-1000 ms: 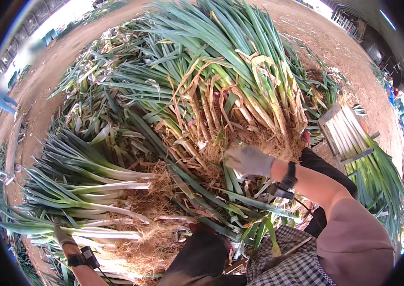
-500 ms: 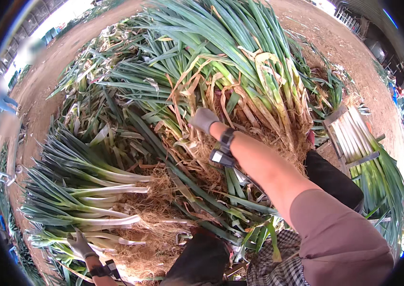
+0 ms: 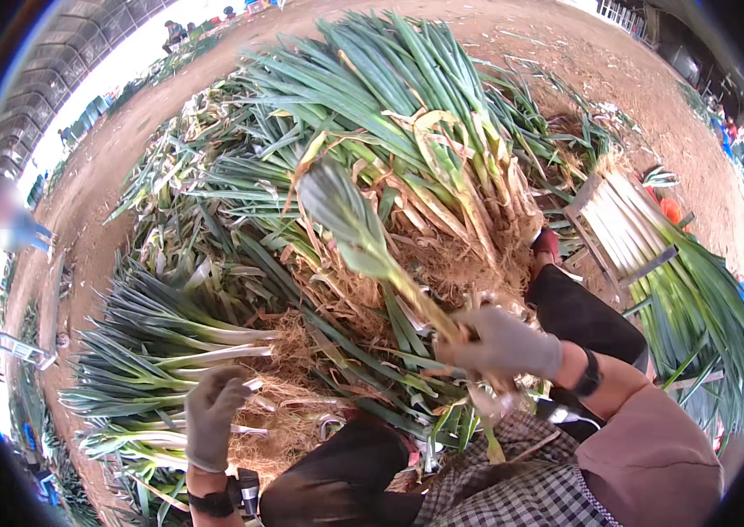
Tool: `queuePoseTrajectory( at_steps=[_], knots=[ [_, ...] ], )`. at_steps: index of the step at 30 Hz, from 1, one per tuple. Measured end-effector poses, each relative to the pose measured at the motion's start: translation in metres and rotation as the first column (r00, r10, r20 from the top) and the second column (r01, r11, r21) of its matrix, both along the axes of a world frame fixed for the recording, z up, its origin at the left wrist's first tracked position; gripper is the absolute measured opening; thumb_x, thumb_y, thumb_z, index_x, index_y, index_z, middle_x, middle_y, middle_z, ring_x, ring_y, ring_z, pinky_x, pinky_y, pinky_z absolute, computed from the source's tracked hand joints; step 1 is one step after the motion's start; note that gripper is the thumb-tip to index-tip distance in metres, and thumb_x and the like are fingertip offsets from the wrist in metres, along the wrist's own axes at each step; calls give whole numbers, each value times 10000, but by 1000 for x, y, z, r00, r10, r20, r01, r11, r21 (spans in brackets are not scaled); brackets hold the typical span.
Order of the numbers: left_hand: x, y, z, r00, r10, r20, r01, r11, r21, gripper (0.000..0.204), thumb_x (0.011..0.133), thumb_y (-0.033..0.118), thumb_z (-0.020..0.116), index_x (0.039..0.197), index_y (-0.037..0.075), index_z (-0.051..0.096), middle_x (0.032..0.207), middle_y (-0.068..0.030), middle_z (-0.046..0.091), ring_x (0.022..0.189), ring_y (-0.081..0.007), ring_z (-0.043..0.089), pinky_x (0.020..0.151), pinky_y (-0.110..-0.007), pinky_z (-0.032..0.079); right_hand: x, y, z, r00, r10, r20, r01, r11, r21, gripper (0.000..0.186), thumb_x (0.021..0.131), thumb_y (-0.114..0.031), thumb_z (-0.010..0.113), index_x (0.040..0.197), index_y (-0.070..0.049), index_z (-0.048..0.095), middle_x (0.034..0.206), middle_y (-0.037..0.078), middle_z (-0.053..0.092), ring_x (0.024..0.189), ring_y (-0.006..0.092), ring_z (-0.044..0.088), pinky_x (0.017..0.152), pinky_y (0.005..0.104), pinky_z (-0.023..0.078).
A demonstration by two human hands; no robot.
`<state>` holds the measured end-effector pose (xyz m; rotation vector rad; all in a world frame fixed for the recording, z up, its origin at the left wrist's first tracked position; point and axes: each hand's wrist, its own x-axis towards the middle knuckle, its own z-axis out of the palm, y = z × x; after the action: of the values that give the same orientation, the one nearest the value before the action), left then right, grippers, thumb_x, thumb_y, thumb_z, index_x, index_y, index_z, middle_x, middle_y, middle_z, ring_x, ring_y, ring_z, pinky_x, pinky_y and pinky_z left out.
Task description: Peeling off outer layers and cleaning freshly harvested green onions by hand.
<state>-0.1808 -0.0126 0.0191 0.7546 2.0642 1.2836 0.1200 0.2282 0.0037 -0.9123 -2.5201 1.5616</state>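
Note:
My right hand [image 3: 504, 342], in a grey glove, is closed round the lower stalk of a leek [image 3: 359, 233] above my lap. The leek slants away from me, its blurred green leaves pointing up and left. My left hand [image 3: 214, 422], also gloved, is raised with loosely bent fingers and nothing visible in them. Close beside it lies a row of cleaned leeks [image 3: 161, 338] with white stalks, roots toward the middle. Ahead sits a large heap of untrimmed leeks [image 3: 451, 158] with dry brown outer leaves and soil-covered roots.
A wooden frame [image 3: 596, 237] holding a bundle of white-stalked leeks stands at the right. Stripped leaves and root trimmings [image 3: 275, 439] lie between my legs and the rows. Dirt ground [image 3: 565, 44] stretches behind the heap. A person [image 3: 16, 220] is at the far left.
My right hand has drawn back from the heap toward my lap with a leek in it. My left hand has lifted off the cleaned leeks and moved up and right.

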Motion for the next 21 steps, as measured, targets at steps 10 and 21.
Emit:
queuePoseTrajectory(
  at_steps=[10,21],
  knots=[
    [173,49,21,814,-221,537,84,960,268,283,957,237,583,1067,-23,609,875,-98,663,677,-141,598,565,-238,464,108,-67,19,955,253,-154,-152,866,476,177,824,-229,654,807,-86,552,602,78,565,572,254,634,503,406,474],
    [242,77,28,947,51,316,-225,808,544,227,950,267,600,990,44,584,890,-36,623,741,-120,579,597,-230,464,100,-89,-12,808,-187,-559,291,951,102,347,859,-324,663,1127,-109,616,865,124,665,767,315,658,639,386,512]
  ],
)
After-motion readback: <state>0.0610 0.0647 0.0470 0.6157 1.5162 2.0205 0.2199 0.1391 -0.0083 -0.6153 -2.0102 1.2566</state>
